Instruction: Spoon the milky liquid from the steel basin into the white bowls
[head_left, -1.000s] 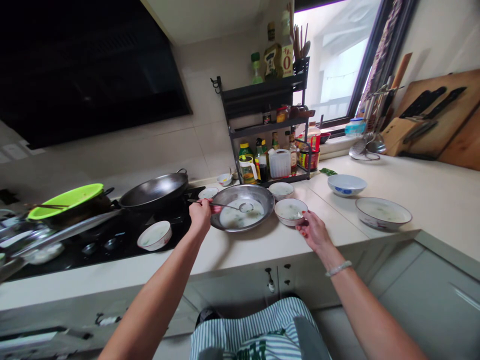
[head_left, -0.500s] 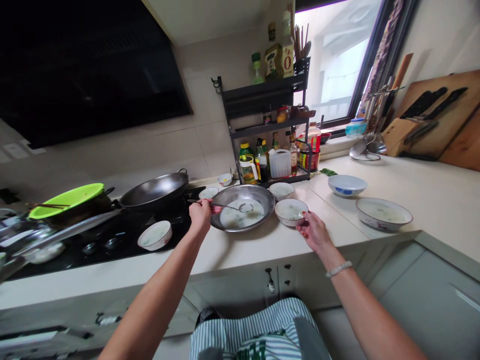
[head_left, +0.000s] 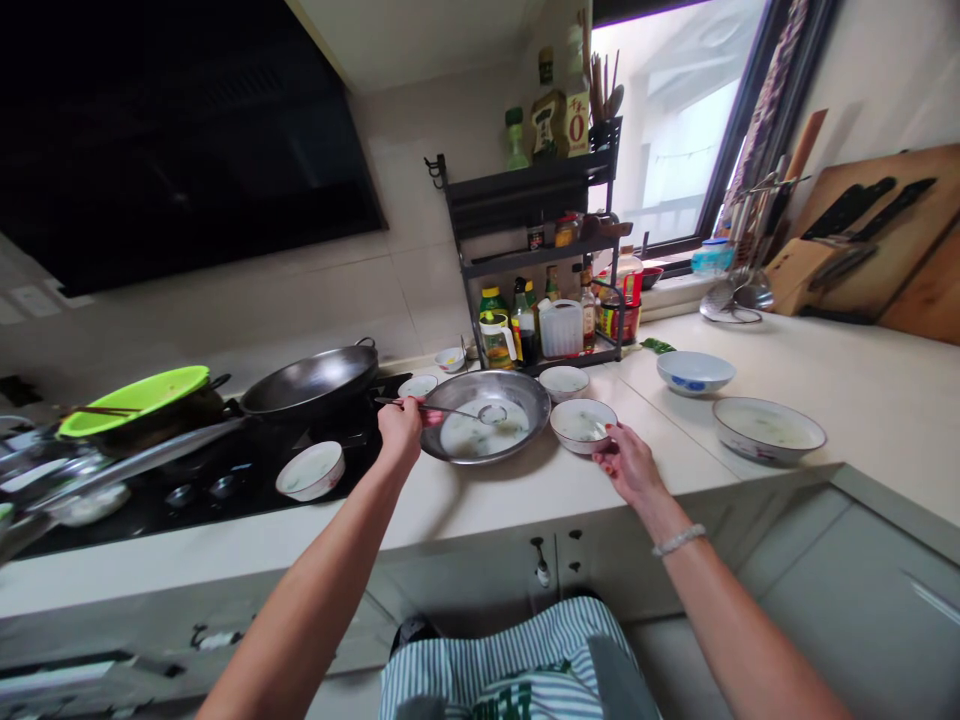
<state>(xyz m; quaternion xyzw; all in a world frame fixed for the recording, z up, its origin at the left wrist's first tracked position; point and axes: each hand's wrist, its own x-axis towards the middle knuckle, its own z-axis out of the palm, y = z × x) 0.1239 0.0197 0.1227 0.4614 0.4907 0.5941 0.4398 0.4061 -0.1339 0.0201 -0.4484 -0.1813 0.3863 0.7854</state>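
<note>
My left hand [head_left: 400, 428] grips the handle of a metal ladle [head_left: 491, 413] whose cup sits in pale soup inside a wide steel basin [head_left: 525, 388]. My right hand [head_left: 628, 462] holds the near rim of a small white bowl [head_left: 583, 424] of soup, just right of the basin on the countertop. Both arms are bare, and a bracelet circles the right wrist.
A black wok [head_left: 309, 381] and a green-lidded pot [head_left: 135, 392] stand on the hob at left, with a white bowl [head_left: 310, 470] in front. More bowls [head_left: 768, 428] sit at right. A condiment rack [head_left: 540, 260] stands behind, and knives and boards [head_left: 870, 230] lean at far right.
</note>
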